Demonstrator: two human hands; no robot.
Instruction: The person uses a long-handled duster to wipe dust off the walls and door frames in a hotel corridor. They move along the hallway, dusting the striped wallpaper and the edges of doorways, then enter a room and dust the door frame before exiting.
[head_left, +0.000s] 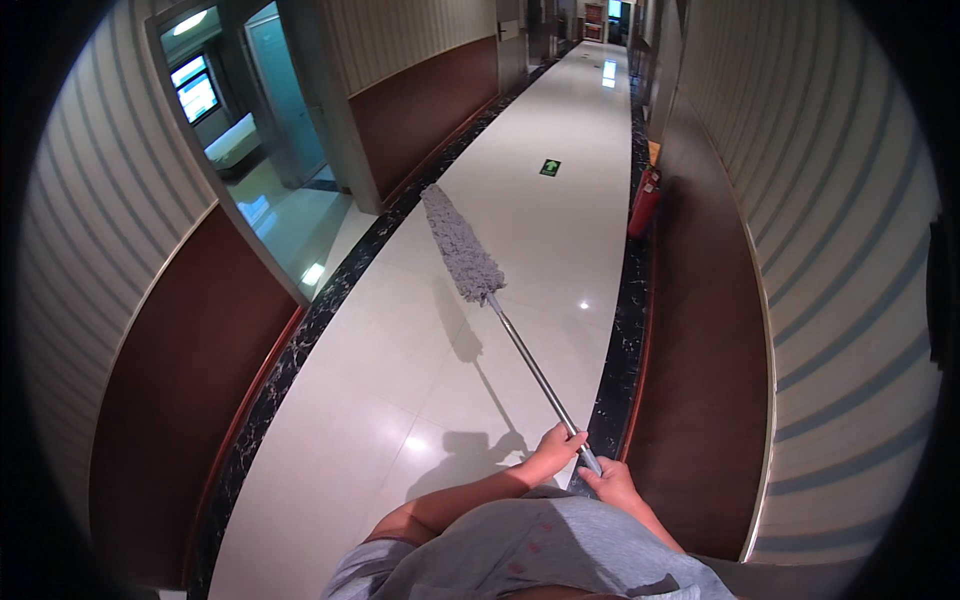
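A long-handled duster with a fluffy grey head (463, 251) slants up and to the left in front of me. My left hand (556, 450) is wrapped around its metal pole (534, 367). Lower down, my right hand (613, 480) grips the grey end of the handle (589, 459). The duster's head appears raised above the pale tiled floor (337, 435), with its shadow falling on the tiles to the left of the pole.
Black marble borders line both sides of the corridor. At the right wall stands a red fire extinguisher (645, 201). A green arrow sign (550, 166) lies on the floor ahead. On the left, an open doorway (262, 150) shows a room with a bed (234, 142).
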